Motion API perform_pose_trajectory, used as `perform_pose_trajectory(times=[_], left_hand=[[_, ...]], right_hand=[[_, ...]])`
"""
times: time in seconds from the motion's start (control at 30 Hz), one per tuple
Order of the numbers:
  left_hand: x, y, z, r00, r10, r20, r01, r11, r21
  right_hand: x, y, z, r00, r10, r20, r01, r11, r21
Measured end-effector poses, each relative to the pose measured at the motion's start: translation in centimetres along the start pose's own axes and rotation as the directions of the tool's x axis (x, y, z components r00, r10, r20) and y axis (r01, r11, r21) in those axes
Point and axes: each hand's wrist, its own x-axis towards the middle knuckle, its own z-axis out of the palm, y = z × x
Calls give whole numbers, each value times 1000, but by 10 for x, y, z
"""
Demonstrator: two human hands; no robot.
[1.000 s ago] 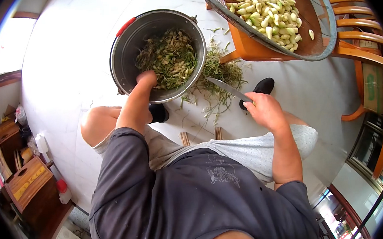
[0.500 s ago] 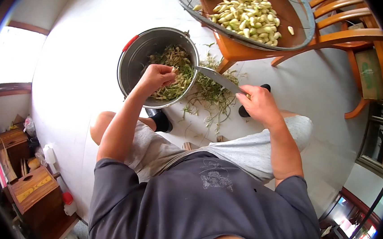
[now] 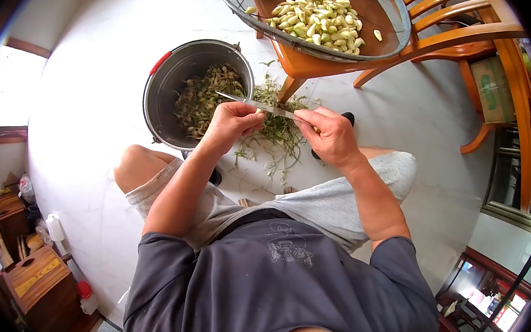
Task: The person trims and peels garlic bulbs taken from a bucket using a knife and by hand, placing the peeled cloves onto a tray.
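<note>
My left hand [image 3: 235, 123] pinches a small pale bulb [image 3: 259, 111] beside the rim of the metal bucket [image 3: 155, 100]. In my right hand [image 3: 330, 134] is the handle of a knife [image 3: 277, 110], whose blade points left, past the bulb and over the bucket. Green and brown trimmings [image 3: 207, 95] lie inside the bucket, and more green scraps [image 3: 281, 130] are spread on the floor beside it. Many peeled pale bulbs [image 3: 319, 18] rest in a wide mesh basket [image 3: 400, 15] at the top.
The basket sits on a wooden chair [image 3: 307, 64], with another chair [image 3: 484, 49] and a cardboard box [image 3: 492, 90] at the right. A wooden cabinet [image 3: 40, 277] stands at the left. My knees are on both sides, below the bucket.
My right hand has brought the knife left to the bulb in my left hand. My left hand has moved toward the bucket's right rim. The whole view has shifted slightly.
</note>
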Motion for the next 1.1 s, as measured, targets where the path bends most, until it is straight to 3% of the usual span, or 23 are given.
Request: perform_pose_trajectory(times=[0.4, 0.7, 1.0, 1.1], left_hand=[[1, -3, -1, 997, 35, -67, -34, 999, 16], [4, -5, 8, 990, 85, -112, -106, 974, -202], [5, -6, 11, 986, 135, -99, -140, 989, -41], [7, -12, 13, 983, 139, -121, -153, 981, -115]], right_hand=[[4, 4, 13, 998, -59, 22, 62, 990, -126], [5, 2, 15, 992, -125, -13, 120, 973, -197], [5, 2, 13, 987, -154, -45, 139, 960, -244], [5, 1, 12, 986, -162, -49, 143, 954, -264]])
